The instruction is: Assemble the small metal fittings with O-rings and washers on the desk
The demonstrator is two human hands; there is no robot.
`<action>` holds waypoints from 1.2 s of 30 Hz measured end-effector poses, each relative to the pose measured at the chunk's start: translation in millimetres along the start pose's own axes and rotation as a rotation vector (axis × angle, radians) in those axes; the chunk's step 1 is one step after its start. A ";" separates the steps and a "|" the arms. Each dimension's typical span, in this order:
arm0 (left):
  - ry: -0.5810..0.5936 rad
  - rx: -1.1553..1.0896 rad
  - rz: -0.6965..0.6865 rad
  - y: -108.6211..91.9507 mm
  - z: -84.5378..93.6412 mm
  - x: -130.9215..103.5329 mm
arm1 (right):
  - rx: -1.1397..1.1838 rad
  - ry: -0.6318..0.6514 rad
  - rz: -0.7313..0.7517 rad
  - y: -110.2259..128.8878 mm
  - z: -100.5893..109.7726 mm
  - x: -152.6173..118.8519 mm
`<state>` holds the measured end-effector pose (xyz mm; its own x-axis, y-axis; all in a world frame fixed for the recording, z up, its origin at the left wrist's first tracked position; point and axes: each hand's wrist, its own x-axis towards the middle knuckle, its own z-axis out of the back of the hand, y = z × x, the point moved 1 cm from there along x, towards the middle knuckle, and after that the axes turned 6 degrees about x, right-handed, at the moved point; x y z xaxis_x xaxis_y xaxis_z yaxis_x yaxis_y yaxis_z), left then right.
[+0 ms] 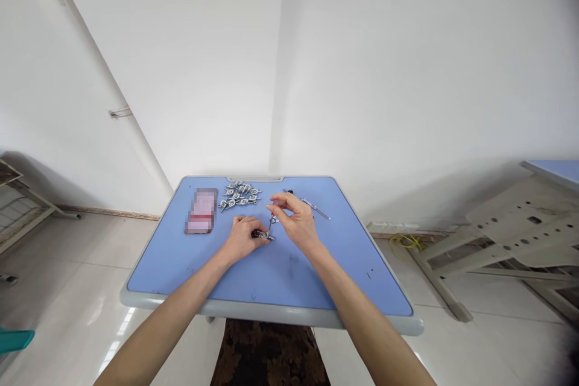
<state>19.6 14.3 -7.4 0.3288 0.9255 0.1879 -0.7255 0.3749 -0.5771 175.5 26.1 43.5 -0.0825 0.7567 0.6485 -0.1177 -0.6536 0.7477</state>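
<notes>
My left hand (pixel 244 237) is closed on a small silver metal part (pixel 263 234) and keeps it low over the blue tabletop. Between the thumb and fingers of my right hand (pixel 294 217) is a slim screwdriver (pixel 271 223) with a reddish handle. It stands nearly upright, its thin shaft pointing down at the metal part; whether the tip touches cannot be made out. Just beyond my left hand lies a loose pile of similar silver metal parts (pixel 238 195).
A blurred pinkish phone-shaped object (pixel 201 211) lies at the desk's left. Thin metal rods (pixel 316 209) and a small dark item (pixel 288 191) lie beyond my right hand. The blue desk (pixel 289 286) has a raised pale edge. A white wall (pixel 362 72) stands behind it.
</notes>
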 end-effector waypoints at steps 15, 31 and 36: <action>0.002 0.003 -0.027 2.9 2.0 -1.8 | 0.040 0.158 -0.050 0.1 7.6 2.1; 0.057 -0.240 -0.091 10.0 17.4 0.6 | 0.377 -0.374 -0.249 -6.4 14.8 8.8; 0.071 -0.416 -0.060 11.8 20.6 -1.8 | 0.428 -0.385 -0.308 -6.1 15.8 10.7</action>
<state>-2.0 18.2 1.8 0.4142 0.8914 0.1839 -0.4026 0.3607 -0.8413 191.1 37.9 48.1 0.2621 0.9031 0.3403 0.3323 -0.4155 0.8467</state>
